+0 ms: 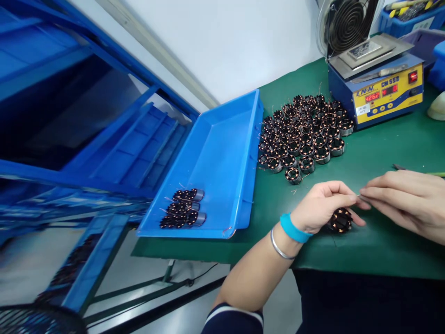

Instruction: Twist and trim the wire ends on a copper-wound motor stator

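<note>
A small wound motor stator (pixel 341 220), a black ring with copper windings, is by the table's front edge. My left hand (pixel 325 204), with a turquoise band and a silver bangle at the wrist, has its fingers curled around the stator. Its thumb and forefinger pinch close to a thin wire lead (pixel 358 195). From the right, my right hand (pixel 406 199) meets them with its fingertips pressed together on that lead. Much of the wire is hidden by the fingers. Many similar stators (pixel 302 130) stand crowded together on the table, beyond my left hand.
A blue tray (pixel 248 185) with several stators (pixel 182 208) in its near corner lies left on the green table (pixel 378 144). At the back right is a solder pot (pixel 389 93) with a red digital display. Blue racks (pixel 114 144) stand at the left; a black fan grille (pixel 41 320) is at lower left.
</note>
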A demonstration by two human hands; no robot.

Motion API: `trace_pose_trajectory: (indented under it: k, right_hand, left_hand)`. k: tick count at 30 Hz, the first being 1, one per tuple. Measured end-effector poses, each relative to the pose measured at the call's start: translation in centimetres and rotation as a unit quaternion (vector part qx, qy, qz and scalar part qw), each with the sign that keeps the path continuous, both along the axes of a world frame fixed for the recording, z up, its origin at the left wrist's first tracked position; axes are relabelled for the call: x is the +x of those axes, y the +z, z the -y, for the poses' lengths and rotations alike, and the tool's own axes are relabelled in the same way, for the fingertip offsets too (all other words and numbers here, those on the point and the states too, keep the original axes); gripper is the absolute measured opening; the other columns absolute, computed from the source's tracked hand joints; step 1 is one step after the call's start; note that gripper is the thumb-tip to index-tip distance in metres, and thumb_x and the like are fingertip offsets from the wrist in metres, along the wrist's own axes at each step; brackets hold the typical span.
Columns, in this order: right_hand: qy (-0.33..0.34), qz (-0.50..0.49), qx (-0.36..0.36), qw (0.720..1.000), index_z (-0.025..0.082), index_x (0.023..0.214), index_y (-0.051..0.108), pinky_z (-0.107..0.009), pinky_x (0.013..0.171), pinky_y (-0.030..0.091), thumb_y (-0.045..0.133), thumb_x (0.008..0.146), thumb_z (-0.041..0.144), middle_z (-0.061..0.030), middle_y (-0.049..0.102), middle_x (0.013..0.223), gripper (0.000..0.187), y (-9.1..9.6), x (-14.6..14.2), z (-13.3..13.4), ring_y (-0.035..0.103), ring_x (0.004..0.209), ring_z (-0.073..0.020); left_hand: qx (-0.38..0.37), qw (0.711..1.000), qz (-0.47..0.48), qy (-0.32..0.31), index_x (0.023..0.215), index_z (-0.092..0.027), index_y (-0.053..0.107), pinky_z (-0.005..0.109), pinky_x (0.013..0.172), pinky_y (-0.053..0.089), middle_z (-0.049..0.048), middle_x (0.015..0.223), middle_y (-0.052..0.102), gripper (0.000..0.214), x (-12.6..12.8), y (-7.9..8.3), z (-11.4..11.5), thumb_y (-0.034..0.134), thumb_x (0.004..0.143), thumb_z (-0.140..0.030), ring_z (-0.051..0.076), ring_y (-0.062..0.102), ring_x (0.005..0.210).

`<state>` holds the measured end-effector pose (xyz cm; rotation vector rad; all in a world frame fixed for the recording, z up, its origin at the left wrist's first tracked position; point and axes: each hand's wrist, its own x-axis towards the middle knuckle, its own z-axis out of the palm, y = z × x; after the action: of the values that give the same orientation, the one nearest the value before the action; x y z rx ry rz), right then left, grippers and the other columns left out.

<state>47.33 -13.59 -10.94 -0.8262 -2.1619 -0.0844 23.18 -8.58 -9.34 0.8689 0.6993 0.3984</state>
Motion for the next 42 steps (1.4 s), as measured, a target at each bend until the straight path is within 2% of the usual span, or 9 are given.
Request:
trace_pose_trajectory:
  k: [3, 12, 17, 22, 27, 36, 39, 41, 42]
  right_hand:
    - [0.001, 0.001, 0.008, 1.000, 0.030, 0.129, 0.077, -0.034, 0.071, 0.065, 0.061, 0.119, 0.018, -0.0054, 0.086, 0.104, 0.022, 0.0, -0.1, 0.2, 0.084, 0.085, -0.0224]
    - [0.009, 0.013, -0.025, 1.000, 0.032, 0.136, 0.079, -0.037, 0.073, 0.066, 0.063, 0.117, 0.017, -0.0058, 0.088, 0.111, 0.029, -0.6, 0.3, 0.4, 0.085, 0.088, -0.0248]
    - [0.003, 0.004, 0.002, 1.000, 0.034, 0.132, 0.081, -0.038, 0.067, 0.059, 0.063, 0.117, 0.018, -0.0030, 0.087, 0.105, 0.028, -0.2, 0.0, 0.3, 0.081, 0.081, -0.0238]
    - [0.007, 0.021, 0.034, 0.999, 0.026, 0.123, 0.077, -0.036, 0.070, 0.058, 0.059, 0.119, 0.015, -0.0053, 0.086, 0.104, 0.021, 0.1, -0.4, 0.1, 0.079, 0.082, -0.0225]
    - [0.001, 0.040, 0.051, 0.998, 0.025, 0.126, 0.071, -0.036, 0.069, 0.059, 0.054, 0.120, 0.013, -0.0048, 0.085, 0.101, 0.022, 0.1, -0.7, 0.1, 0.079, 0.081, -0.0214]
    - [-0.015, 0.065, 0.094, 0.993, 0.024, 0.126, 0.070, -0.037, 0.072, 0.062, 0.053, 0.120, 0.011, -0.0061, 0.085, 0.097, 0.021, 0.8, -1.0, 0.3, 0.078, 0.078, -0.0220]
    - [-0.017, 0.021, 0.023, 0.999, 0.024, 0.116, 0.075, -0.036, 0.069, 0.061, 0.055, 0.121, 0.018, -0.0061, 0.083, 0.094, 0.021, 0.3, -1.2, 0.3, 0.078, 0.076, -0.0214]
    - [-0.011, -0.044, -0.145, 0.988, 0.022, 0.100, 0.074, -0.032, 0.061, 0.059, 0.052, 0.126, 0.038, -0.0064, 0.080, 0.086, 0.038, -0.2, -1.4, 0.3, 0.076, 0.069, -0.0199]
    - [0.004, -0.083, -0.256, 0.963, 0.022, 0.094, 0.073, -0.031, 0.058, 0.059, 0.049, 0.127, 0.051, -0.0062, 0.078, 0.080, 0.050, -0.5, -1.4, 0.3, 0.075, 0.065, -0.0194]
  left_hand:
    - [0.011, 1.000, -0.021, 0.012, 0.079, -0.016, 0.072, 0.026, 0.075, 0.058, 0.0029, 0.080, 0.080, 0.059, -0.1, 0.1, -0.1, 0.116, 0.065, -0.052, 0.013, 0.075, 0.069]
    - [0.023, 0.998, -0.056, -0.021, 0.082, -0.018, 0.071, 0.023, 0.063, 0.055, 0.0000, 0.065, 0.075, 0.059, -0.3, 0.9, -0.1, 0.111, 0.069, -0.059, 0.014, 0.072, 0.058]
    - [0.023, 0.998, -0.057, -0.025, 0.081, -0.017, 0.073, 0.023, 0.062, 0.054, 0.0006, 0.064, 0.075, 0.058, -0.4, 0.8, -0.3, 0.112, 0.067, -0.057, 0.015, 0.073, 0.058]
    - [0.027, 0.999, -0.031, -0.010, 0.077, -0.016, 0.074, 0.023, 0.060, 0.057, 0.0021, 0.076, 0.080, 0.060, -0.1, 0.5, -0.3, 0.116, 0.059, -0.055, 0.013, 0.074, 0.058]
    - [0.042, 0.997, -0.065, 0.003, 0.083, -0.018, 0.071, 0.020, 0.058, 0.052, -0.0019, 0.061, 0.072, 0.060, -0.1, 0.7, 0.1, 0.112, 0.066, -0.058, 0.013, 0.071, 0.055]
    - [0.097, 0.991, -0.089, 0.000, 0.084, -0.019, 0.071, 0.021, 0.058, 0.052, -0.0007, 0.060, 0.071, 0.057, -0.2, 0.9, 0.1, 0.106, 0.073, -0.061, 0.014, 0.070, 0.055]
    - [0.159, 0.983, -0.095, 0.015, 0.082, -0.020, 0.068, 0.024, 0.058, 0.051, -0.0035, 0.058, 0.066, 0.047, 0.0, 0.8, 0.8, 0.100, 0.081, -0.055, 0.013, 0.063, 0.053]
    - [0.251, 0.961, -0.111, 0.037, 0.079, -0.021, 0.067, 0.023, 0.058, 0.044, -0.0071, 0.056, 0.059, 0.035, 0.1, 0.7, 1.3, 0.095, 0.085, -0.041, 0.009, 0.052, 0.052]
    - [0.298, 0.946, -0.122, 0.047, 0.078, -0.020, 0.067, 0.022, 0.059, 0.041, -0.0085, 0.055, 0.055, 0.028, 0.2, 0.6, 1.6, 0.091, 0.087, -0.033, 0.008, 0.047, 0.052]
